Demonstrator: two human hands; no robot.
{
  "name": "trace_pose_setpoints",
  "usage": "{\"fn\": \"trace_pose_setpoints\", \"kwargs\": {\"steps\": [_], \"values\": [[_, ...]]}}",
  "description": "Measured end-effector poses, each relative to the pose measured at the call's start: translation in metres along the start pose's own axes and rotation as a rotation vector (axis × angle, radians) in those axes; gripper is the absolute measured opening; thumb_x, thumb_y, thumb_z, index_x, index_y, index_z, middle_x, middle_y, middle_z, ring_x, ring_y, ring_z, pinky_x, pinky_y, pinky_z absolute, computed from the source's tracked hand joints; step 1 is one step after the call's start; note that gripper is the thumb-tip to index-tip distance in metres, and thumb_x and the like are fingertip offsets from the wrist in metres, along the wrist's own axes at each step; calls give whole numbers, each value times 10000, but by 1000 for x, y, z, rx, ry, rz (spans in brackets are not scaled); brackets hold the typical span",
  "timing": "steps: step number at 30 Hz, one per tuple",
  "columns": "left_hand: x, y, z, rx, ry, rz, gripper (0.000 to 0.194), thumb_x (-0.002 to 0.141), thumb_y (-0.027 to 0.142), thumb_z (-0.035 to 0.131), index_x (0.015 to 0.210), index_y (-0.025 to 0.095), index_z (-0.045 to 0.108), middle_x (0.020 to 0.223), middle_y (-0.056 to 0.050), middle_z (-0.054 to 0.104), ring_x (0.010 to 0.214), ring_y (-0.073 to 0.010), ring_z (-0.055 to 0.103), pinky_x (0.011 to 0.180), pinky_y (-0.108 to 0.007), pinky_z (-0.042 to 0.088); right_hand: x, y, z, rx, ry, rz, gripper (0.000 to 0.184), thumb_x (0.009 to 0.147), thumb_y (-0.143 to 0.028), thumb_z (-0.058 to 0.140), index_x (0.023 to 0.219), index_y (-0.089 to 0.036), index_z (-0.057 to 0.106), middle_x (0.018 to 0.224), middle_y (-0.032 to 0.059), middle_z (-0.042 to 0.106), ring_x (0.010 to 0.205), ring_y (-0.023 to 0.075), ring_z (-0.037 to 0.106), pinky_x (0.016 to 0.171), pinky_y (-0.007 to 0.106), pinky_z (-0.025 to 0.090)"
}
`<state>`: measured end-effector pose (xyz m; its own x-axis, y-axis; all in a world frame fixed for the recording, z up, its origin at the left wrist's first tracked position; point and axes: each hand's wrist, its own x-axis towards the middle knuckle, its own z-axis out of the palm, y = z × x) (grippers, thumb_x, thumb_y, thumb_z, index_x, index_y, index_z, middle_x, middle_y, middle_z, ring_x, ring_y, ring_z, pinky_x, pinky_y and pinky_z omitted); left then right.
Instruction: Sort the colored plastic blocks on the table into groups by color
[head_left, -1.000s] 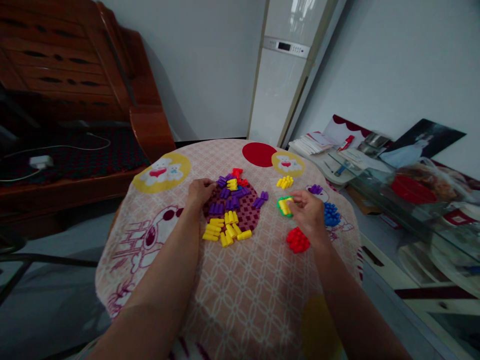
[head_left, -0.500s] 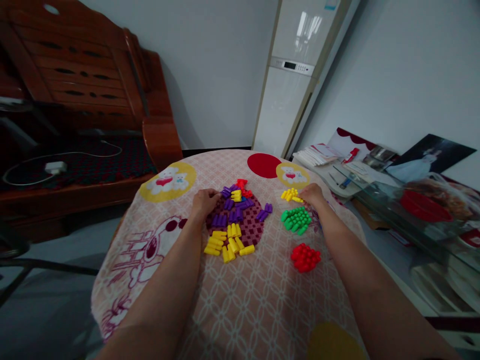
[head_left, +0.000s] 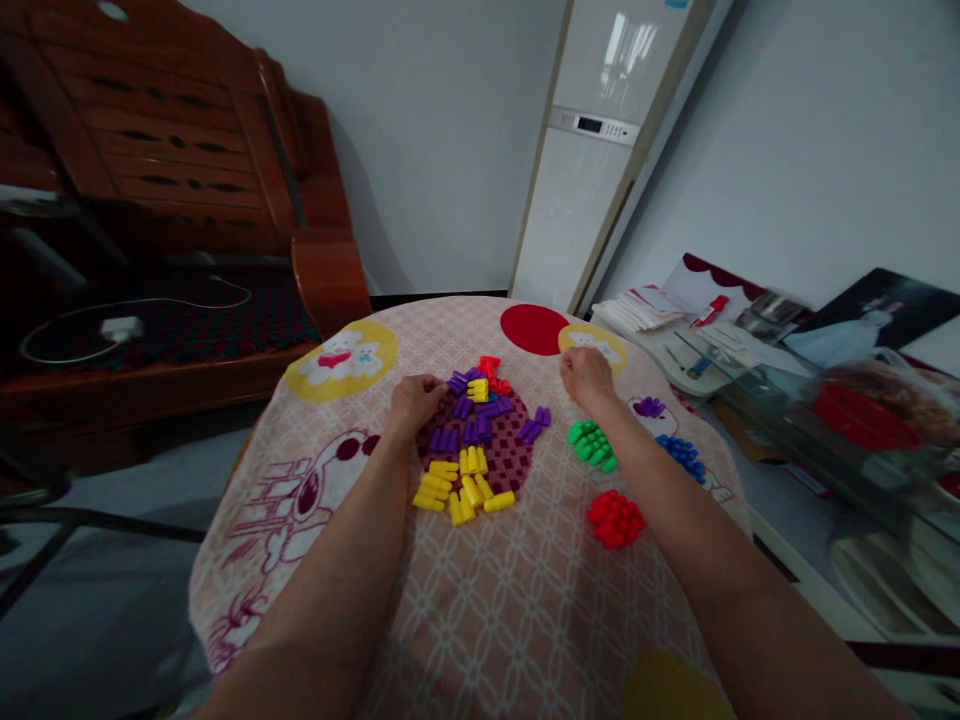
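My left hand (head_left: 416,402) rests at the left edge of a pile of purple plastic pegs (head_left: 444,440), its fingers drawn together at the tips; what they pinch, if anything, is hidden. Yellow pegs (head_left: 472,490) lie nearer me, and a few red pegs (head_left: 489,370) sit at the pile's far side. Over the right part of the table my right hand (head_left: 587,376) is closed, its fingers curled out of sight. Close to its wrist lies a green peg cluster (head_left: 591,444), partly covered by the forearm. The yellow cluster on that side is hidden from view.
A red cluster (head_left: 615,519) lies on the patterned tablecloth (head_left: 480,600), with blue pegs (head_left: 681,458) and purple ones beyond my right forearm. At right stands a glass-topped cabinet (head_left: 810,430) with papers and a bag. A wooden bench (head_left: 330,280) is at left, an air conditioner (head_left: 562,200) behind.
My right hand has moved left and slightly away from me, over where the yellow cluster showed. Blue and purple pegs at far right have come into view. My left hand stays by the purple pile.
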<state>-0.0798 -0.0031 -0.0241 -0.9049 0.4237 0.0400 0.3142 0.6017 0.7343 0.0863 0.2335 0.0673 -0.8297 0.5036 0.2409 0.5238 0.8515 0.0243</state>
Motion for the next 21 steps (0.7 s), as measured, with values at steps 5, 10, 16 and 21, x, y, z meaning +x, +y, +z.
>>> {"fn": "trace_pose_setpoints", "kwargs": {"steps": [5, 10, 16, 21], "values": [[1, -4, 1, -12, 19, 32, 276, 849, 344, 579, 921, 167, 778, 753, -60, 755, 722, -185, 676, 636, -237, 444, -6, -88, 17, 50, -45, -457, 294, 958, -159, 451, 1155, -112, 663, 1183, 158, 674, 1086, 231, 603, 940, 316, 444], [-3, -1, -2, -3, 24, 48, 290, 838, 334, 584, 962, 160, 780, 807, -69, 765, 724, -184, 674, 666, -246, 455, -10, -129, 25, -54, -104, -558, 315, 958, -96, 404, 1087, -89, 692, 1130, 189, 689, 1133, 262, 570, 956, 369, 442], [1, -5, 2, -30, 9, 23, 292, 843, 359, 581, 945, 167, 776, 755, -63, 754, 739, -190, 680, 647, -243, 460, -10, -103, 8, 38, -112, -384, 281, 871, -116, 516, 1073, -137, 711, 1065, 149, 725, 1029, 247, 639, 854, 318, 476], [3, -6, 4, -68, 1, 15, 264, 843, 342, 582, 927, 180, 773, 742, -54, 752, 721, -183, 685, 642, -238, 466, 6, -21, 0, 332, 3, -63, 407, 776, -116, 579, 1163, -168, 693, 1039, 59, 749, 924, 190, 671, 814, 263, 484]]}}
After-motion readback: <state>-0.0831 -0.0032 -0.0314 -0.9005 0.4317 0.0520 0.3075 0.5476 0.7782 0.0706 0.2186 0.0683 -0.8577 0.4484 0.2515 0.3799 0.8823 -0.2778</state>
